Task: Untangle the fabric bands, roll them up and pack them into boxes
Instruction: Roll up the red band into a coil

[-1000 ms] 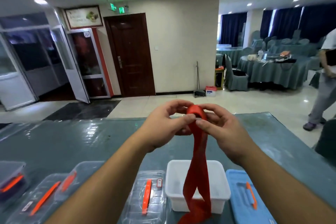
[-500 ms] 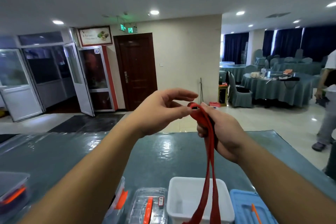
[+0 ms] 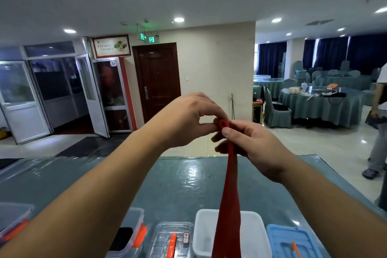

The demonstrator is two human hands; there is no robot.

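A: Both hands up over the table (image 3: pixel 188 184), left hand (image 3: pixel 188 119) and right hand (image 3: pixel 251 142) pinching the red band (image 3: pixel 229 205) at its small roll, tail hanging over the white box (image 3: pixel 257 234).

B: I'd keep the tail taut and the edges lined up with each turn.

A teal table (image 3: pixel 188 190) carries a white box (image 3: pixel 209 234), blue lid (image 3: pixel 280 239) and clear boxes (image 3: pixel 173 241).
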